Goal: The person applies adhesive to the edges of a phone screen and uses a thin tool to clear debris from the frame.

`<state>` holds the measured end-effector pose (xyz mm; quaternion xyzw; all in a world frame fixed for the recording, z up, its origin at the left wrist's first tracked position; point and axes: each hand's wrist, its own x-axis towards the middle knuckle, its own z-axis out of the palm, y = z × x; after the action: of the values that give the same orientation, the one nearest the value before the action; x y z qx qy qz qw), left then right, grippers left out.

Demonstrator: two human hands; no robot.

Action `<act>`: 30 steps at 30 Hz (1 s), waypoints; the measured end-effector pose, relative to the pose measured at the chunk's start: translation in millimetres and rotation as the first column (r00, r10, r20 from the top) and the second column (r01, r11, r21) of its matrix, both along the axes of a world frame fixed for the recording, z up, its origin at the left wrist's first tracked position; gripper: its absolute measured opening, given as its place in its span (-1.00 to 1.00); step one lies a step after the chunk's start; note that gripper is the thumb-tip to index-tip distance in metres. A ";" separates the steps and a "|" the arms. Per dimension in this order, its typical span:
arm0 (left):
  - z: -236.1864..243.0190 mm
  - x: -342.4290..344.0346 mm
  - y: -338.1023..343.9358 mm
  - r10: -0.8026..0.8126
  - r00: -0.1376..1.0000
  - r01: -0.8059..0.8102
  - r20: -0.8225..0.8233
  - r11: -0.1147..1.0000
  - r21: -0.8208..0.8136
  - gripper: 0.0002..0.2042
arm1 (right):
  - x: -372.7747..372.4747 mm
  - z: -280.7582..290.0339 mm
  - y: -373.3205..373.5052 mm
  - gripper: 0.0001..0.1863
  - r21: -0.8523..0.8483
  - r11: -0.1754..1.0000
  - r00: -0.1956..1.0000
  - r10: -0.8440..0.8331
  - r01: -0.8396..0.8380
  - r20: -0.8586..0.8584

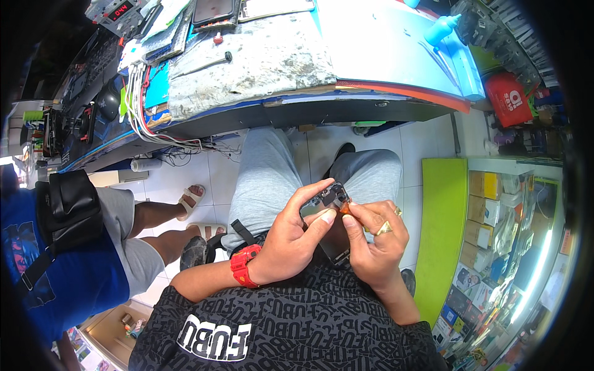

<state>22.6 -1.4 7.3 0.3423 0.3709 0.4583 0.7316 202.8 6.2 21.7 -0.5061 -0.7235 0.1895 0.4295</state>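
At nine o'clock from the opened, phone-like device (pixel 320 204), a co-worker (pixel 74 263) in a blue top and grey shorts stands with a black bag (pixel 69 204) slung across. At ten o'clock, white cables (pixel 137 108) spill over the edge of the table (pixel 284 112); between ten and eleven sits a boxy unit (pixel 110 18) with red lit digits. A stained grey mat (pixel 266 71) covers the table at eleven, a thin dark tool (pixel 201 66) lying on it.

The left hand (pixel 291 232), at eight o'clock with a red watch (pixel 244 266) on its wrist, is clamped around the device, thumb laid over its face. The device is held above the person's lap, near the middle of the view. The right hand (pixel 378 238), at four, pinches a small orange piece (pixel 344 209) against the device; whether it is attached, I cannot tell.

A light-blue bottle (pixel 440 29) is at one, a green panel (pixel 440 235) just past three, and a red bag (pixel 508 99) at two.
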 end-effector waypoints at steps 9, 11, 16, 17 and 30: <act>-0.1 -0.7 -0.3 -0.001 0.999 0.002 -0.048 1.000 0.024 -0.50 | -1.9 1.0 0.0 -0.73 0.018 1.000 0.999 -0.011 0.010 0.048; -0.6 -0.7 -0.3 0.001 0.999 0.000 -0.044 1.000 0.020 -0.49 | -2.1 -1.3 1.0 -0.72 0.040 0.999 0.999 -0.014 0.011 0.053; -2.0 -1.1 -0.3 0.002 1.000 -0.001 -0.032 1.000 0.020 -0.49 | -3.1 -2.8 0.0 -0.72 0.034 0.999 0.999 -0.011 0.009 0.047; -2.2 -1.2 -0.4 0.001 1.000 -0.001 -0.028 1.000 0.019 -0.49 | -3.0 -2.9 -0.7 -0.72 0.033 0.999 0.998 -0.011 0.009 0.058; -4.0 -0.5 -1.3 0.007 1.000 -0.007 -0.005 1.000 -0.007 -0.48 | -4.3 -5.1 -0.6 -0.72 0.060 0.998 0.996 0.003 -0.008 0.088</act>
<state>22.1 -2.7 3.3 0.3394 0.3755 0.4587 0.7304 198.5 5.7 16.6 -0.4987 -0.7485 0.1463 0.4119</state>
